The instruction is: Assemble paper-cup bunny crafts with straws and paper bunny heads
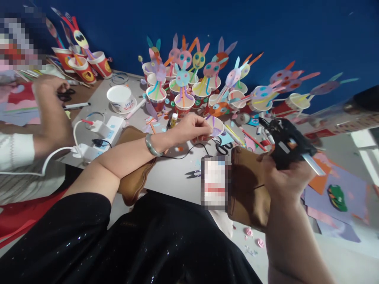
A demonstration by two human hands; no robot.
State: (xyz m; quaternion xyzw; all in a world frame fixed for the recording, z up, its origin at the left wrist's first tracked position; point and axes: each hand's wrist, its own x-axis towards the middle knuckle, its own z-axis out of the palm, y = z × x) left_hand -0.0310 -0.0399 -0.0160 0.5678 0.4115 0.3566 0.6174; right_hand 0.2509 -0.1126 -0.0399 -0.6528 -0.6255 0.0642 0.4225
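Pale grey worktop (177, 177), strewn with craft scraps, tilted across the head view. Along its far edge, against the deep blue wall (266, 31), a crowd of red paper cups with coloured paper rabbit heads on sticks (189, 85). Nearer, a tan leather bag (248, 189) lying beside the right forearm. At left, a white power strip with plugged-in leads (109, 130), and beyond it a co-worker's arm in a striped sleeve (50, 114).

Black hot-glue gun (288, 144) gripped in the right hand (284, 177), fingers closed round the handle; long axis running from lower right to upper left, nozzle aimed up-left toward the cups, clear glue stick (314, 163) jutting out of the back toward lower right. Held above the worktop, apart from the cup.

Left hand (192, 128), green bangle (151, 145) at the wrist, fingers pinched narrow on the rim of a small white paper cup (215, 126) resting on the worktop just before the rabbit row. Black scissors (220, 148) just beside that cup.
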